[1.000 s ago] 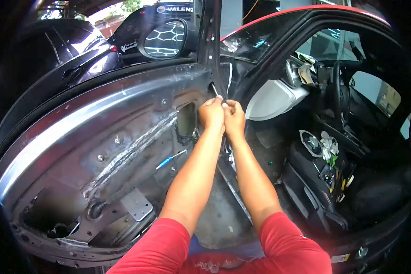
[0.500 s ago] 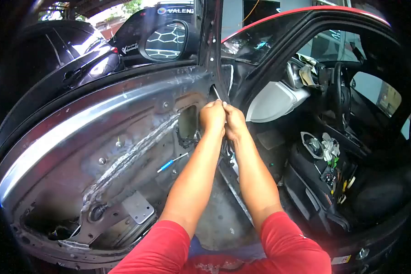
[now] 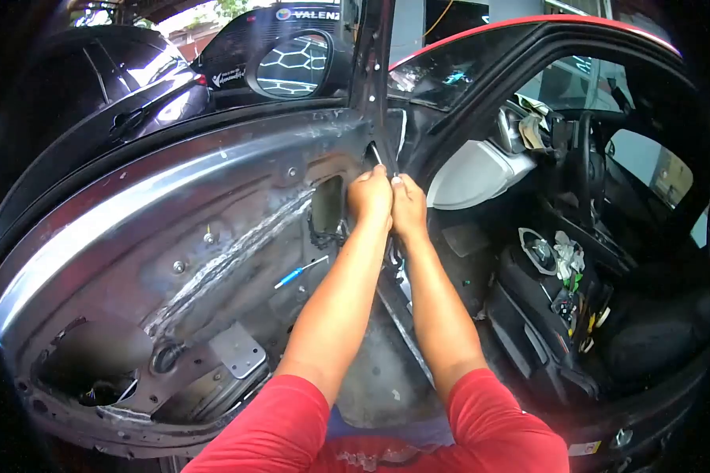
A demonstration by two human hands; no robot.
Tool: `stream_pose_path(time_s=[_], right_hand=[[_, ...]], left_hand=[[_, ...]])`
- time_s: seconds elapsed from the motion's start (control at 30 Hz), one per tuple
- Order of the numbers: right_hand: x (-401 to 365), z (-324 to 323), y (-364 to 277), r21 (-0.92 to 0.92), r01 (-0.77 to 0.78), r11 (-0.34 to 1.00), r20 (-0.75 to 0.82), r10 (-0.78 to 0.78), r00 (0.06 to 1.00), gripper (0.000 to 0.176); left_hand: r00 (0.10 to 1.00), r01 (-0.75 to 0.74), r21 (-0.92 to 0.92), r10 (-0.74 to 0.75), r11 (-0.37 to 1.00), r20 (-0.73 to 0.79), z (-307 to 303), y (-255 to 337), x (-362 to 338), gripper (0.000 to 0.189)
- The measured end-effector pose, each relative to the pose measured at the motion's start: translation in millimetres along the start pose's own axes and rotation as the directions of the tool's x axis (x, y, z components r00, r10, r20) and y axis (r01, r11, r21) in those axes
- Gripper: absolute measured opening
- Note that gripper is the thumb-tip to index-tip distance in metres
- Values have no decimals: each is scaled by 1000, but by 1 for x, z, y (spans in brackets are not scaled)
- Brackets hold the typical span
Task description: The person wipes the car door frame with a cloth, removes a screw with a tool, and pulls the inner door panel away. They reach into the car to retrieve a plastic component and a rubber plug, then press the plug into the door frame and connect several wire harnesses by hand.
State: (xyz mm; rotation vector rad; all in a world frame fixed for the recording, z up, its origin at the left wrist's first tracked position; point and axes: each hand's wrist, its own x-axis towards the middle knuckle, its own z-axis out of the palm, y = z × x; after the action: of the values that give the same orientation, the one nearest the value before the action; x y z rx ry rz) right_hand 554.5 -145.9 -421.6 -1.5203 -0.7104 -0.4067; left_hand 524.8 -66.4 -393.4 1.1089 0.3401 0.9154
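Both hands are side by side at the front edge of a stripped car door, near the door's hinge side. My left hand is closed, and a thin light rod rises from its thumb into a dark opening in the door panel. Against it, my right hand is also closed, with something small and pale at its thumb that I cannot make out. A blue-handled screwdriver lies against the inner door panel, left of my forearms.
The side mirror stands beyond the door. At right are the seat, with a speaker ring, gloves and small parts nearby, and the steering wheel. A dark car is parked at the left.
The view has shifted slightly. My right thumb now sits a little apart from my left thumb, with a small pale thing showing there. The hands remain at the same part of the door.
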Motion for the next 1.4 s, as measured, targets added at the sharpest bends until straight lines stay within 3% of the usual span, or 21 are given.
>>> stream_pose_path(time_s=[0.07, 0.1, 0.2, 0.27, 0.33, 0.47, 0.5, 0.57, 0.6, 0.67, 0.73, 0.77, 0.8, 0.83, 0.87, 0.93, 1.07, 1.13, 1.2, 1.27, 1.4], right_hand=[[10, 4, 19, 354, -82, 932, 36, 74, 997, 30], [12, 7, 24, 608, -246, 755, 115, 223, 968, 29], [16, 0, 38, 574, -353, 739, 242, 258, 935, 30], [17, -1, 31, 573, -367, 733, 251, 269, 930, 35], [15, -1, 14, 153, -137, 979, 24, 135, 991, 37], [16, 0, 2, -41, 9, 999, -40, -11, 999, 35], [18, 2, 6, -40, 10, 999, -41, -12, 999, 35], [24, 9, 22, 261, -128, 957, 14, 129, 992, 34], [25, 10, 28, 261, -131, 956, 11, 133, 991, 34], [32, 12, 39, 640, -281, 715, 159, 235, 959, 33], [33, 6, 32, 632, -268, 727, 165, 212, 963, 30], [35, -1, 29, 314, -139, 939, 114, 108, 988, 28], [34, -8, 13, -55, 15, 998, 108, -9, 994, 27], [33, -10, 5, -217, 221, 951, 85, -207, 975, 23], [34, -11, -4, -221, 210, 952, 81, -196, 977, 23], [47, -12, -17, -344, 500, 795, 217, -451, 866, 24], [43, -3, -34, -510, 324, 797, 257, -218, 941, 24], [39, 5, -27, -507, 314, 803, 205, -241, 949, 22], [38, 12, -16, -547, 360, 756, 174, -318, 932, 20], [33, 20, -25, -543, 317, 778, 158, -276, 948, 20], [27, 30, -33, -580, 240, 778, 123, -207, 971, 27]], left_hand=[[988, 135, -64, -130, 989, 88, -1, 15, -10, 29], [987, 136, -63, -130, 989, 90, -1, 14, -8, 29], [988, 139, 49, -142, 989, 64, 1, 2, -1, 27], [999, -14, 77, 11, 997, 36, 2, -15, 11, 27], [999, -37, 85, 37, 996, 0, 5, -17, 8, 27], [990, -131, 109, 135, 985, -31, 5, -9, 2, 23], [990, -133, 109, 137, 985, -30, 4, -9, 2, 23], [997, -56, -9, 56, 998, 52, 4, -10, 3, 23], [997, -52, -5, 52, 999, 55, 4, -9, 1, 23], [998, -18, -22, 19, 1000, 62, 4, -5, 1, 23], [996, -16, -10, 17, 1000, 84, 3, -8, 5, 23], [996, -21, -41, 24, 999, 86, 3, -11, 6, 24], [996, -24, -73, 30, 997, 87, 3, -12, 6, 24], [996, -18, -72, 24, 997, 87, 3, -13, 6, 24], [998, -29, -69, 33, 997, 57, 3, -14, 6, 25], [997, -24, -103, 32, 994, 77, 0, -7, 0, 30], [985, 65, -92, -49, 994, 166, -16, 15, -16, 33], [974, 101, -118, -74, 988, 213, -31, 12, -25, 34], [977, -144, 63, 132, 988, 169, -52, 2, -43, 34], [920, -376, 236, 330, 896, 212, -78, 5, -91, 37], [863, -493, 440, 357, 751, 358, -124, 1, -162, 36]])
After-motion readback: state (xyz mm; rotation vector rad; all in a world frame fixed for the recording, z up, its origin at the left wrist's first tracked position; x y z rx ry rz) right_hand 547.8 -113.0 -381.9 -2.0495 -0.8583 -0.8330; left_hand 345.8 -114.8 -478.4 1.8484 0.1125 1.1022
